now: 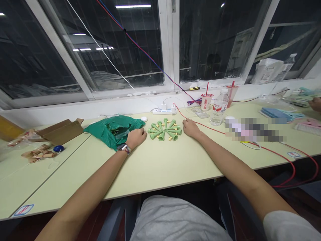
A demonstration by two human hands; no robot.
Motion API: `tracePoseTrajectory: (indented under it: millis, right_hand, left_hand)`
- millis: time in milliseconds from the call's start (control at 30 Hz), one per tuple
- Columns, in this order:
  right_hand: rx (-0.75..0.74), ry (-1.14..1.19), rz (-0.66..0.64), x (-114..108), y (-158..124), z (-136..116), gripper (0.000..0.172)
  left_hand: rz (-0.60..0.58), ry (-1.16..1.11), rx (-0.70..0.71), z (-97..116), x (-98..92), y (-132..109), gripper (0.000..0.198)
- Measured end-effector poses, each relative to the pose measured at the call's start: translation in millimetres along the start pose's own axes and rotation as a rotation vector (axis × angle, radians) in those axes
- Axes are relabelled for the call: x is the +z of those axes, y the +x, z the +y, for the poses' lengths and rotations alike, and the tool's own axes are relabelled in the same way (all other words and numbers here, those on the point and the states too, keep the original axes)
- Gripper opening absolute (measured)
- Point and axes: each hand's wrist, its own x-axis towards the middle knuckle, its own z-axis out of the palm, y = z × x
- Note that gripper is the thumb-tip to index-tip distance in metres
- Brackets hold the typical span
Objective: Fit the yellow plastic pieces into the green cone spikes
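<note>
Several green plastic plant watering spikes (161, 135) with small yellow valves lie on the table in a ring, wide open ends outward and thin tips meeting in the middle. My left hand (136, 138), with a watch on its wrist, rests just left of the ring. Its fingers are curled closed, and it lies against a crumpled green plastic bag (102, 131), whose torn mouth shows dark contents I cannot make out. To the right of the ring, my right hand (191, 128) lies on the table, fingers curled in. Nothing shows in either hand.
Behind the ring sits a white power strip (162, 110). A water bottle (218, 108) and a drink cup (206, 102) stand back right, and a red cable (212, 128) runs past my right hand. Wooden toys (40, 153) and a cardboard box (61, 131) lie left. Another person's hand (315, 104) shows far right.
</note>
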Motion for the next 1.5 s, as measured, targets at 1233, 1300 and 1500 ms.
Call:
tracePoseTrajectory:
  millis: [1233, 1300, 1500]
  right_hand:
    - [-0.017, -0.008, 0.003, 1.1, -0.2, 0.8, 0.035]
    - [-0.017, -0.004, 0.003, 0.9, -0.6, 0.3, 0.034]
    - [-0.015, 0.002, 0.003, -0.1, -1.7, -0.5, 0.036]
  left_hand:
    - [0.399, -0.269, 0.030, -16.3, -20.3, -6.3, 0.028]
    - [0.476, -0.364, 0.158, -18.2, -22.5, -10.2, 0.025]
    - [0.342, -0.329, 0.577, 4.0, -24.0, -20.0, 0.020]
